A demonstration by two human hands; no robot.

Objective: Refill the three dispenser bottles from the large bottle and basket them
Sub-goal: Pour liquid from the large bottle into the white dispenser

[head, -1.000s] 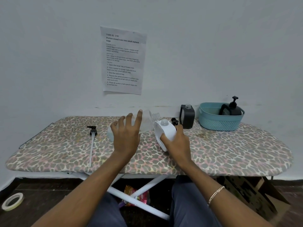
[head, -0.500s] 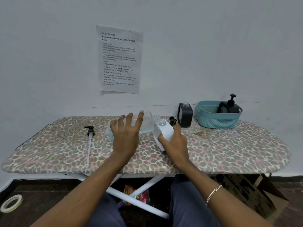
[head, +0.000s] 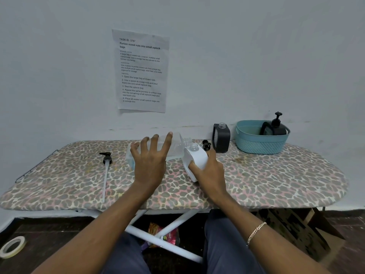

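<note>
My left hand point(head: 150, 163) grips the large clear bottle point(head: 177, 149) from above, fingers spread. The bottle is tipped almost flat, its neck pointing right at the open mouth of a white dispenser bottle point(head: 194, 157). My right hand point(head: 209, 173) holds that white bottle, tilted, on the leopard-print board point(head: 276, 175). Behind it an uncapped black dispenser bottle point(head: 221, 138) stands upright. Another black dispenser bottle point(head: 274, 128) with its pump on sits in the teal basket point(head: 258, 145) at the back right.
A black pump with a long white tube point(head: 106, 161) lies on the board's left side. A second black pump head point(head: 206, 145) lies between the white and black bottles. A printed sheet point(head: 141, 71) hangs on the wall. A tape roll point(head: 11, 247) is on the floor.
Both hands and both bottles keep the same pose. Only my view has shifted a little.
</note>
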